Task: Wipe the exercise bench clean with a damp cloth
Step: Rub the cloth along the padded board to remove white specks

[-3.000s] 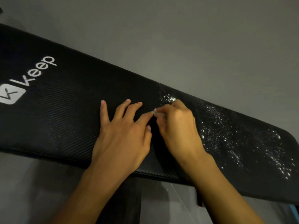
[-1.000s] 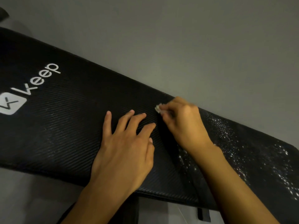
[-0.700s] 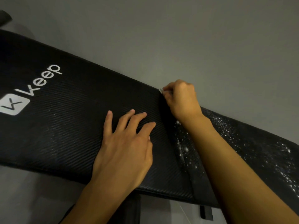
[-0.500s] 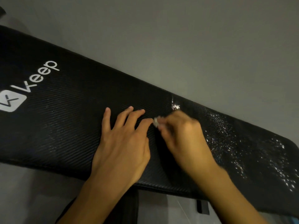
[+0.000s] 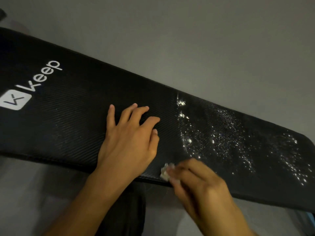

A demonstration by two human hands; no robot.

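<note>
A long black padded exercise bench (image 5: 68,116) with a white "Keep" logo runs from upper left to lower right. White specks and droplets (image 5: 221,137) cover its right part. My left hand (image 5: 129,138) lies flat on the middle of the pad, fingers spread. My right hand (image 5: 197,181), blurred by motion, pinches a small crumpled white cloth (image 5: 166,172) at the bench's near edge, just right of my left hand. Most of the cloth is hidden under the fingers.
A grey floor (image 5: 187,40) surrounds the bench. A dark support leg (image 5: 126,210) of the bench shows below its near edge, between my forearms. A small blue thing (image 5: 309,217) peeks in at the lower right.
My right hand swept the cloth up to the bench's far edge, then back across the pad down to the near edge. The left hand has stayed flat in place.
</note>
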